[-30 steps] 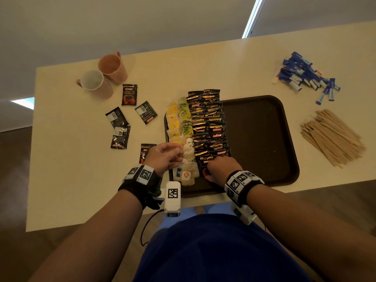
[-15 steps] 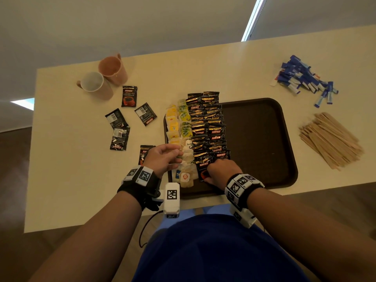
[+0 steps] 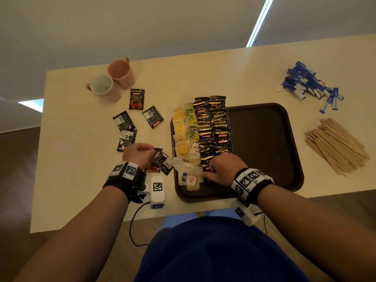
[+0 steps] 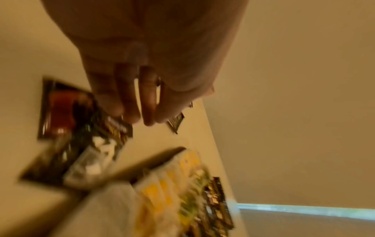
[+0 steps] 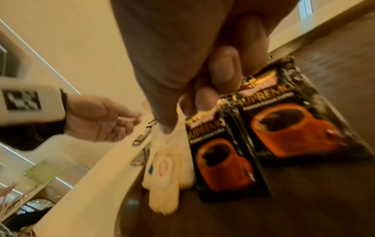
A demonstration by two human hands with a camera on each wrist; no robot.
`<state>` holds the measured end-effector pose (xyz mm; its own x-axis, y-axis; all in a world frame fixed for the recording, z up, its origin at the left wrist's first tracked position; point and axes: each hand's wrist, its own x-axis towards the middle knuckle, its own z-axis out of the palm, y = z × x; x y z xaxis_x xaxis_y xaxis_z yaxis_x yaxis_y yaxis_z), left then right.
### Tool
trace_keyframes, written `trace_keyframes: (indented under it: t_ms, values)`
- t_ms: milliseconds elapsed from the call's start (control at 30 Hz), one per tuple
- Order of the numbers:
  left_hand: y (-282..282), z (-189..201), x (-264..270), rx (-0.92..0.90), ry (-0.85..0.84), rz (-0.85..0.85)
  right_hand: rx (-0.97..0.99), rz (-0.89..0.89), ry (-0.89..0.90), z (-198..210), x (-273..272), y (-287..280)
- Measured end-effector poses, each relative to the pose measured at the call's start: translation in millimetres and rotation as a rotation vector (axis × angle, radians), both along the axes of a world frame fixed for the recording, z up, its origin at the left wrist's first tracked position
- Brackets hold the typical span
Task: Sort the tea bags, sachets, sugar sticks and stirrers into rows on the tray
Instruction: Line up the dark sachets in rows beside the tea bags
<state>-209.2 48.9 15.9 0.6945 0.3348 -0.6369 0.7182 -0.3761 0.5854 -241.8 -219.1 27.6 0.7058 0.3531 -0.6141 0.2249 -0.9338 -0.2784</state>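
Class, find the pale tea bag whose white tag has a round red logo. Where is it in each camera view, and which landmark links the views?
Head: the pale tea bag with the red-logo tag lies lower centre, in the tray's near-left corner.
Left wrist: too blurred to pick it out.
Right wrist: lower centre, left of the black coffee sachets.
Shared landmark: the dark brown plastic tray.

Tray (image 3: 284,119) mid-table; sachet rows (image 3: 213,127) on its L half; mugs (image 3: 114,80) far L; stirrers (image 3: 335,145) R.
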Motion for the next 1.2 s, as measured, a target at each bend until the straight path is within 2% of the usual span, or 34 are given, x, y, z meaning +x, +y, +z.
trace_keyframes:
  t_ms: [67, 100, 200, 267, 533, 800, 933, 1033, 1133, 1200]
  values:
    - [15, -1, 5, 0.293, 0.066, -0.206, 0.049, -0.023, -0.023, 6, 8, 9]
    - [16, -3, 6, 0.371, 0.109, -0.326, 0.072, -0.033, -0.025, 8, 12, 14]
    - [7, -16, 7, 0.466, 0.208, -0.613, 0.117, -0.051, -0.047, 11, 20, 30]
    - [0, -29, 7, 0.461, 0.240, -0.678, 0.127, -0.053, -0.064, 11, 24, 40]
    - [10, -50, 17, 0.395, 0.122, -0.698, 0.136, -0.028, -0.096, 16, 40, 80]
    - [40, -26, 24, 0.065, -0.078, -0.478, 0.306, -0.183, -0.083, 12, 76, 132]
    - [63, -2, 44, -0.165, -0.160, -0.363, 0.344, -0.389, 0.075, 6, 92, 163]
    - [76, 5, 54, -0.239, -0.181, -0.352, 0.523, -0.626, 0.280, 5, 99, 175]
    - [91, 0, 61, -0.251, -0.170, -0.362, 0.564, -0.689, 0.281, 1, 104, 179]
    - [105, -7, 69, -0.178, -0.155, -0.290, 0.527, -0.717, 0.229, -1, 108, 178]
